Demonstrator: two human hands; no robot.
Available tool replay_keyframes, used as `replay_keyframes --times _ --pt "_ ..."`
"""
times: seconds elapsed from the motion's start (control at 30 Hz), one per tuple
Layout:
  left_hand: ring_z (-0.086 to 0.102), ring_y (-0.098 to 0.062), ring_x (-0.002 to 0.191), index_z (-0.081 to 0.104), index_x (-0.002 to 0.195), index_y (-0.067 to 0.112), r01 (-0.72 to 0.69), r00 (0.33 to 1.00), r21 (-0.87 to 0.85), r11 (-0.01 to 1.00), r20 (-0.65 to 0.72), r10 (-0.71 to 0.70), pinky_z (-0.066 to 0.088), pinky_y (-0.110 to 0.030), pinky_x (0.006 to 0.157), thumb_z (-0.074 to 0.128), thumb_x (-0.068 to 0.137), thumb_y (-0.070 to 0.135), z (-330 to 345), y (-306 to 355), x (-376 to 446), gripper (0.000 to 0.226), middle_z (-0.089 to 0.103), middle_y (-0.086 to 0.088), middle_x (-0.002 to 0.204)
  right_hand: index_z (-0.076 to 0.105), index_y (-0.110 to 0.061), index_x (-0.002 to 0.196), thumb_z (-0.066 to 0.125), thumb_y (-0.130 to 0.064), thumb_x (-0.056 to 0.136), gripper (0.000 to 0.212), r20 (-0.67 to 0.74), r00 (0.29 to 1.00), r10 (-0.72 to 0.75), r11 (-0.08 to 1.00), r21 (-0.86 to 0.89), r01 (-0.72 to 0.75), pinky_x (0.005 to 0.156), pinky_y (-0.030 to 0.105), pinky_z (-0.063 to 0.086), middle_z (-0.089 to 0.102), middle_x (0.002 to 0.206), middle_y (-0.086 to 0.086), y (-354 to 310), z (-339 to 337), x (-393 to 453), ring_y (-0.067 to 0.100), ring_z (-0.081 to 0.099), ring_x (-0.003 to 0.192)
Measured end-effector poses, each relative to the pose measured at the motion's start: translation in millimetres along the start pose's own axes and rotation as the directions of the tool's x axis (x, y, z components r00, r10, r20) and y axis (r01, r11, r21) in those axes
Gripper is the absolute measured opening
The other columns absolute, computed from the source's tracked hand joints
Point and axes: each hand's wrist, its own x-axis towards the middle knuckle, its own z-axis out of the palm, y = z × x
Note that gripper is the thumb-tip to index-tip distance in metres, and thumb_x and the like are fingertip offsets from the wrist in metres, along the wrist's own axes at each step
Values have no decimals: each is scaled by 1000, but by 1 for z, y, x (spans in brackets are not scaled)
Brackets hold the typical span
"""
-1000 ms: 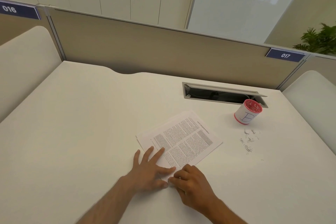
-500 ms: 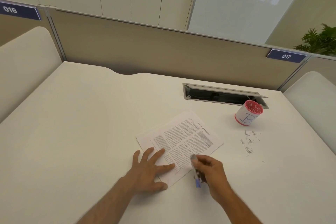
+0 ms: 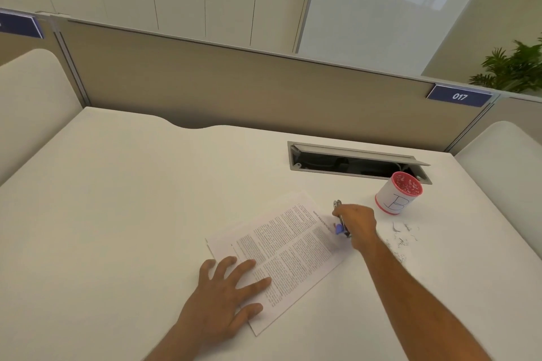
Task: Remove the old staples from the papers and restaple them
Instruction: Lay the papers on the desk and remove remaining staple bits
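The papers (image 3: pixel 289 246), a thin printed stack, lie on the white desk (image 3: pixel 132 214) with the long axis running diagonally, from the near corner beside the person up and away toward the far right. The left hand (image 3: pixel 225 299) rests flat on the near end of the stack, fingers straight and spread, pinning the sheets against the desktop. The right hand (image 3: pixel 359 226) is extended to the far right edge of the stack and is closed around a small metal tool with a blue part (image 3: pixel 340 221), whose tip projects beyond the knuckles toward the far edge of the desk. Whether this tool is a staple remover or a small stapler cannot be told from this view, and no staple is distinguishable on the sheets. The right hand is therefore the nearer to the far end of the papers, the left to the near end; any work at a corner turns on this division. Loose removed staples (image 3: pixel 400 239) lie scattered on the desk just right of the right wrist, and a red-rimmed white cup marked "B" (image 3: pixel 396 199) stands beyond them, near the open cable tray (image 3: pixel 352 160).
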Motion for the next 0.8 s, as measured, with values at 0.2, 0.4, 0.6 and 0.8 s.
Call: replay_keyframes --times 0.2,0.4,0.6,0.8 --pt "48 -22 121 39 136 57 -9 1000 0 1000 6 9 28 -53 98 34 91 69 4 -2 2 47 53 12 140 72 -11 70 69 -29 87 25 -60 972 -226 926 -324 195 81 34 49 70 66 7 -12 7 61 22 65 67" --pt "44 -22 119 39 136 57 -19 999 41 999 51 17 29 -53 96 36 89 70 13 -7 8 49 57 11 136 72 -6 69 65 -32 89 33 -107 965 -240 900 -397 179 72 29 44 67 63 6 -14 17 90 17 59 57" --pt "45 -23 117 40 136 56 -20 1000 66 998 23 18 30 -53 94 35 90 68 15 -8 9 48 58 10 135 72 -2 87 65 -30 90 29 -113 963 -245 888 -424 177 72 28 41 64 72 5 -18 24 100 12 51 53" --pt "45 -22 118 39 136 57 -11 1000 52 999 -2 11 30 -54 95 41 88 68 17 -8 8 50 57 11 136 65 -10 119 67 -43 86 47 -195 939 -284 874 -456 170 98 45 48 66 121 11 -18 26 93 30 62 106"
